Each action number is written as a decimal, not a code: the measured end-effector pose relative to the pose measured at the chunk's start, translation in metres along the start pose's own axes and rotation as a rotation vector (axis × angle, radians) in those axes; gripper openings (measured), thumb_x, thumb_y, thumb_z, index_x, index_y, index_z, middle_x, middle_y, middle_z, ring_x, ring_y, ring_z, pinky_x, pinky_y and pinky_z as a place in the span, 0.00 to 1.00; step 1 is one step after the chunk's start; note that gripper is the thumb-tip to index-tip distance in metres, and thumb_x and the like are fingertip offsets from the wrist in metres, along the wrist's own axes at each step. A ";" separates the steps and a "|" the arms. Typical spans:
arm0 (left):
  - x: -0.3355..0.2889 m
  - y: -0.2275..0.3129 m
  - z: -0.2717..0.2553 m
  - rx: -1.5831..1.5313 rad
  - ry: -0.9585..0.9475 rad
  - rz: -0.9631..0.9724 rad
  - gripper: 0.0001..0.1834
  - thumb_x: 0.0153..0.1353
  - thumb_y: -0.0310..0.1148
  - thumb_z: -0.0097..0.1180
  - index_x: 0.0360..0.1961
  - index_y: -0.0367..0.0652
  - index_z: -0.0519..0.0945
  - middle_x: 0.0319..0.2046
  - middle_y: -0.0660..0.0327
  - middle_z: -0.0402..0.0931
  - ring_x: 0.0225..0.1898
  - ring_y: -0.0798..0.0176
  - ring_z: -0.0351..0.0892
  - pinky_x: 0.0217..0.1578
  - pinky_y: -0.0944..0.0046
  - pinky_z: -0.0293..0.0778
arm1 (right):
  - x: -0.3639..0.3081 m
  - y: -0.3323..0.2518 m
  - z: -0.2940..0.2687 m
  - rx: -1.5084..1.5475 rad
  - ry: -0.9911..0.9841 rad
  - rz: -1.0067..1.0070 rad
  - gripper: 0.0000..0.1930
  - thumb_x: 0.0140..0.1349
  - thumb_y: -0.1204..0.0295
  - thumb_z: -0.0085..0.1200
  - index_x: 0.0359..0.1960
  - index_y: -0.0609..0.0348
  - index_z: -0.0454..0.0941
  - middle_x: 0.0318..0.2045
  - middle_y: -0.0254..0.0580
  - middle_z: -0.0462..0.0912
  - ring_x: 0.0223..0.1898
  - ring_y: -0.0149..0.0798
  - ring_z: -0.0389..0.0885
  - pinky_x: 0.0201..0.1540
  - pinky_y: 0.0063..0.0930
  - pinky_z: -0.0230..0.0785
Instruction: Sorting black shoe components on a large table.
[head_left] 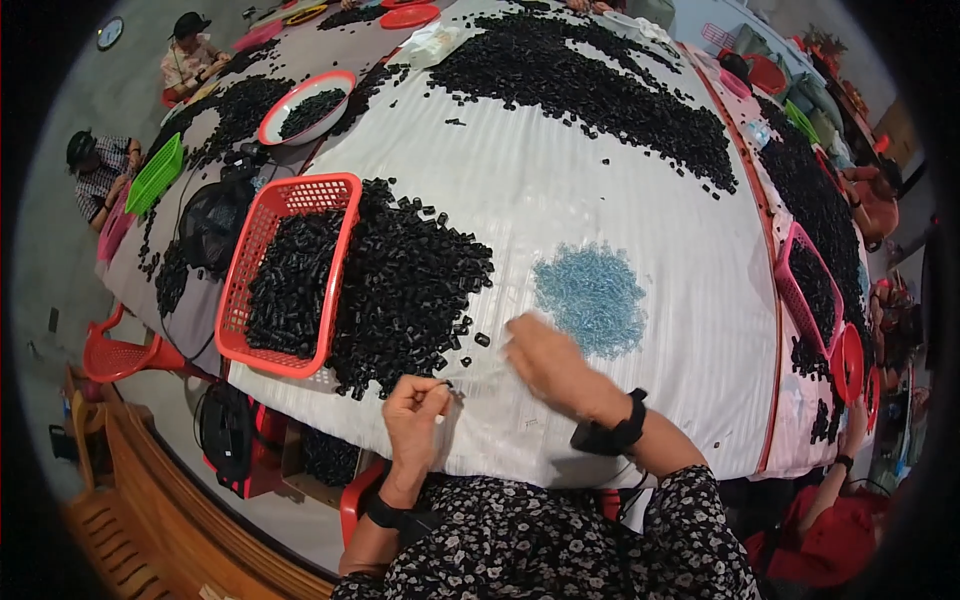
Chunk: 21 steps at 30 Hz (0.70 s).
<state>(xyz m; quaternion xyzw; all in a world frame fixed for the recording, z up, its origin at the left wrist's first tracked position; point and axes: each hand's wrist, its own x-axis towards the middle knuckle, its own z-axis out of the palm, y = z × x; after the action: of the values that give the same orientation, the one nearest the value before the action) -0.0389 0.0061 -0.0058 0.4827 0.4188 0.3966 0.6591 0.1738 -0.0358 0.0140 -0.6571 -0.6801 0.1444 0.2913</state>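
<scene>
Black parts (405, 290) above left hand (415, 410), right hand (545, 365) beside

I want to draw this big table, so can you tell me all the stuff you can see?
table cover: one, white, over the whole table
small black pieces: too many to count, black, a heap at the near left, more heaps further off
basket: one, red, left of the near heap, holding black pieces
small blue pieces: one pile, light blue, right of the near heap
round bowl: one, red-rimmed, far left, black pieces inside
green basket: one, green, left edge
other people: several, around the table edges
left hand: one, fingers pinched at the near edge
right hand: one, reaching beside the blue pile
</scene>
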 end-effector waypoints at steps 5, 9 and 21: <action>0.019 0.036 -0.016 0.299 0.179 0.274 0.04 0.55 0.21 0.55 0.32 0.36 0.76 0.24 0.67 0.73 0.25 0.77 0.69 0.27 0.76 0.67 | 0.011 0.059 -0.004 -0.435 0.116 0.062 0.08 0.51 0.79 0.47 0.34 0.61 0.66 0.31 0.48 0.69 0.33 0.49 0.71 0.33 0.39 0.68; 0.049 0.060 -0.044 0.629 0.381 0.623 0.05 0.55 0.22 0.56 0.33 0.34 0.77 0.26 0.63 0.74 0.27 0.72 0.70 0.29 0.71 0.68 | 0.017 0.035 -0.005 -0.434 0.044 -0.033 0.08 0.48 0.81 0.47 0.32 0.62 0.66 0.30 0.47 0.69 0.31 0.46 0.72 0.32 0.37 0.68; 0.095 0.068 -0.098 1.239 0.532 0.812 0.10 0.52 0.23 0.53 0.38 0.34 0.75 0.38 0.51 0.73 0.42 0.49 0.71 0.45 0.54 0.66 | 0.001 0.033 -0.014 -0.069 -0.152 -0.021 0.06 0.58 0.73 0.49 0.32 0.61 0.67 0.28 0.48 0.68 0.30 0.50 0.72 0.31 0.40 0.66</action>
<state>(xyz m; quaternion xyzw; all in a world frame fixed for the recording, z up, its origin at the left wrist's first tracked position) -0.1068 0.1389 0.0256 0.7663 0.4981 0.4029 -0.0488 0.2084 -0.0344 0.0059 -0.6466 -0.7118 0.1672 0.2174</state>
